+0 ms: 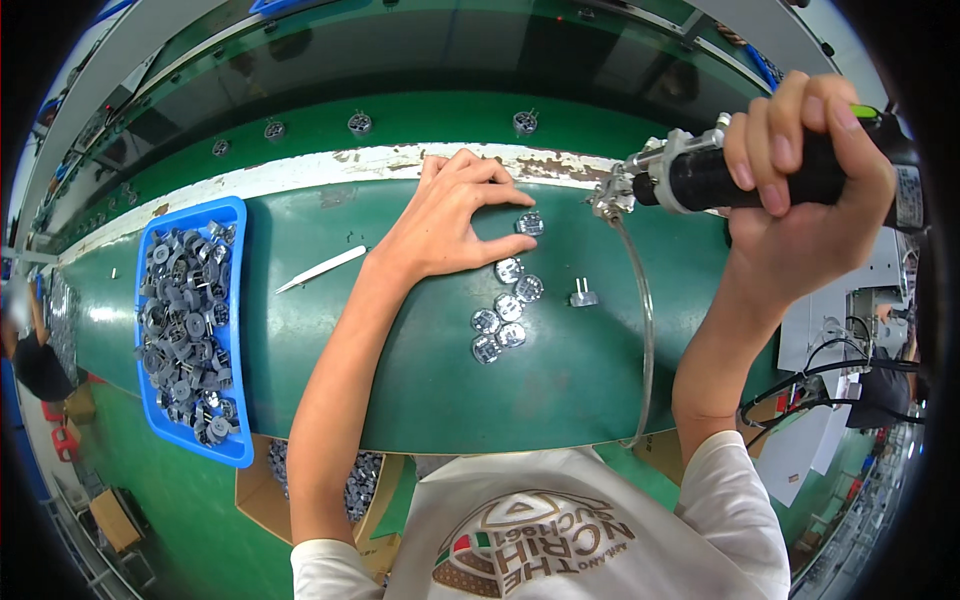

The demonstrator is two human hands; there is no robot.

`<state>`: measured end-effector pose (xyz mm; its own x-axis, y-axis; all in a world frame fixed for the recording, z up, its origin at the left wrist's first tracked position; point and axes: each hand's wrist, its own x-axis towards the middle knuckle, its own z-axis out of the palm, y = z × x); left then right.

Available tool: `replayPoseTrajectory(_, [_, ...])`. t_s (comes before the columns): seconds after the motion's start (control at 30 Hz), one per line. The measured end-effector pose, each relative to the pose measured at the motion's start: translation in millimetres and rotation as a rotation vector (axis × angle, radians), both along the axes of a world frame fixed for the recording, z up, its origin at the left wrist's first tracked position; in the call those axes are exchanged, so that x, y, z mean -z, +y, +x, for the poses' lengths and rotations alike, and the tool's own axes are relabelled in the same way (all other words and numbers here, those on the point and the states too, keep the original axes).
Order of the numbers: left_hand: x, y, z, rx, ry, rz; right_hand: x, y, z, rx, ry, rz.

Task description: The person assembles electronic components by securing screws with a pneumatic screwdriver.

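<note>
My left hand [452, 215] rests on the green work surface, its thumb and index finger closed around the sides of a small round plug part [530, 223]. Raised at the right, my right hand [805, 185] is wrapped around the black grip of a power screwdriver [690, 178]. A clear tube hangs from the tool's metal nose, which points left toward the held part but stands apart from it. Below my left thumb lie several round parts with shiny faces [510, 307]. One plug part [583, 293] with its pins up stands to their right.
White tweezers [322, 269] lie left of my left forearm. A blue tray [242, 330] of grey parts stands farther left. Beyond a worn white ledge [330, 170], a green belt [430, 112] carries several parts. Below the table edge is a cardboard box [258, 500] of parts.
</note>
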<state>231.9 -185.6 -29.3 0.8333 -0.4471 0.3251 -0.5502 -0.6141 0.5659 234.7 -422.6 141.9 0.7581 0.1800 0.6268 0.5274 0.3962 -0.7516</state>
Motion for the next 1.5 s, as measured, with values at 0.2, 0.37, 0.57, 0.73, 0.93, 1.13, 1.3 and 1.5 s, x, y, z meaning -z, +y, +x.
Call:
replayPoseTrajectory(0.2, [7,-6,2,0.019,-0.021,0.001,7,4,4,-0.062,-0.009,-0.022])
replayPoseTrajectory(0.37, [10,-4,0,0.006,-0.019,-0.035,29,18,14,-0.034,0.000,-0.046])
replayPoseTrajectory(0.57, [11,-3,1,0.016,-0.021,-0.034,35,30,15,-0.030,0.008,-0.080])
replayPoseTrajectory(0.73, [11,-3,2,0.021,-0.030,-0.025,37,35,14,-0.003,0.013,-0.089])
replayPoseTrajectory(0.93, [10,-3,1,0.016,-0.016,-0.023,39,39,16,0.001,0.011,-0.111])
replayPoseTrajectory(1.13, [10,-5,2,0.008,-0.011,-0.038,34,60,12,0.063,0.107,-0.105])
replayPoseTrajectory(1.3, [11,-2,0,0.004,0.006,-0.023,28,73,11,0.163,0.175,-0.131])
replayPoseTrajectory(1.5, [-11,-3,-22,0.047,0.017,0.106,-10,0,-4,-0.088,-0.030,-0.002])
